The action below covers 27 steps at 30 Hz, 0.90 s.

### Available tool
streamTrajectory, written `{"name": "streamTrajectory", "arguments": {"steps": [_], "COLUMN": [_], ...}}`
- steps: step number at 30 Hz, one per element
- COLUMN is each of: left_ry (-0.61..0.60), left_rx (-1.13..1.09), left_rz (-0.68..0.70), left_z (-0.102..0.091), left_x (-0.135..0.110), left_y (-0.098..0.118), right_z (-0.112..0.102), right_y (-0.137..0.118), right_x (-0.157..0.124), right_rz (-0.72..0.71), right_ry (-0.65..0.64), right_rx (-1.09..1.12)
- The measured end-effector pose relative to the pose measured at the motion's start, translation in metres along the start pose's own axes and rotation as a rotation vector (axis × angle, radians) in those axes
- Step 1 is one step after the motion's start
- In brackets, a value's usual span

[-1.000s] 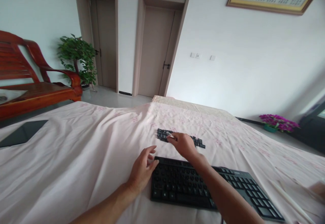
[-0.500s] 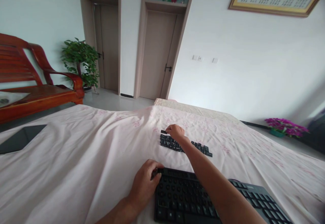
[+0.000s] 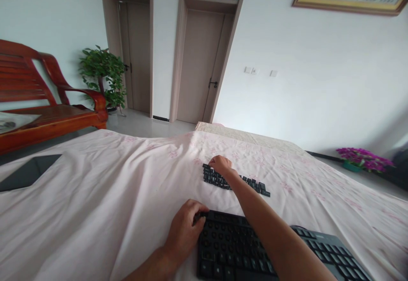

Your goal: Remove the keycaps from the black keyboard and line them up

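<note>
A black keyboard (image 3: 232, 247) lies on the pink-flowered cloth, many of its upper keys gone and the bare sockets showing. My left hand (image 3: 188, 223) is closed on its upper left corner, thumb and fingers around the edge. Beyond the keyboard, loose black keycaps (image 3: 219, 182) lie grouped in rows. My right hand (image 3: 220, 163) is over the top left of this group, its fingers pinched together at a dark keycap (image 3: 207, 166). My right forearm crosses above the keyboard and hides part of it and of the keycaps.
A second keyboard (image 3: 331, 247) with its keys in place lies at the right, partly behind my forearm. A dark flat tablet-like thing (image 3: 28, 172) rests at the left of the cloth (image 3: 153, 179). A wooden bench (image 3: 54, 115) and a potted plant (image 3: 103, 77) stand farther off.
The keycap at my right fingers stood apart from the group and now sits against its top row. My left hand stays on the keyboard corner. The view has shifted slightly.
</note>
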<state>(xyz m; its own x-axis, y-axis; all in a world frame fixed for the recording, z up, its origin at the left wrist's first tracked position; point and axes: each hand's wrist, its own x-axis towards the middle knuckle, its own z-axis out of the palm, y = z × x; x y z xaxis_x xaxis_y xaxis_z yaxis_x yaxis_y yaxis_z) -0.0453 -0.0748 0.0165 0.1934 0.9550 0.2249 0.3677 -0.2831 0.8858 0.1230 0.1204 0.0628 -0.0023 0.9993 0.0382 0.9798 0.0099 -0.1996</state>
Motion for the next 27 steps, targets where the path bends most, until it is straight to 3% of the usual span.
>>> {"name": "streamTrajectory", "arguments": {"steps": [6,9,11,13,17,21,27], "left_ry": [0.002,0.013,0.023,0.054,0.060,-0.050,-0.129], "left_rx": [0.019,0.027,0.052,0.107,0.184,0.112,0.055], "left_rz": [0.050,0.083,0.104,0.135,0.237,0.290,0.245], "left_z": [-0.001,0.000,0.001,0.002,0.002,0.004,0.007], "left_x": [-0.002,-0.003,-0.004,-0.005,-0.012,-0.021,-0.023], "left_y": [-0.005,-0.007,-0.006,-0.005,0.004,0.011,0.013], "right_z": [-0.026,-0.043,-0.053,-0.059,-0.056,-0.045,-0.035], "right_y": [-0.007,-0.005,-0.001,0.005,0.018,0.026,0.029], "right_x": [-0.030,-0.061,-0.087,-0.115,-0.165,-0.201,-0.231], "right_rz": [-0.062,-0.160,-0.309,-0.323,-0.320,-0.327,-0.435], "right_ry": [0.061,0.091,0.168,0.170,0.037,-0.142,-0.131], "right_rx": [0.066,0.137,0.207,0.269,0.587,0.771,0.810]}}
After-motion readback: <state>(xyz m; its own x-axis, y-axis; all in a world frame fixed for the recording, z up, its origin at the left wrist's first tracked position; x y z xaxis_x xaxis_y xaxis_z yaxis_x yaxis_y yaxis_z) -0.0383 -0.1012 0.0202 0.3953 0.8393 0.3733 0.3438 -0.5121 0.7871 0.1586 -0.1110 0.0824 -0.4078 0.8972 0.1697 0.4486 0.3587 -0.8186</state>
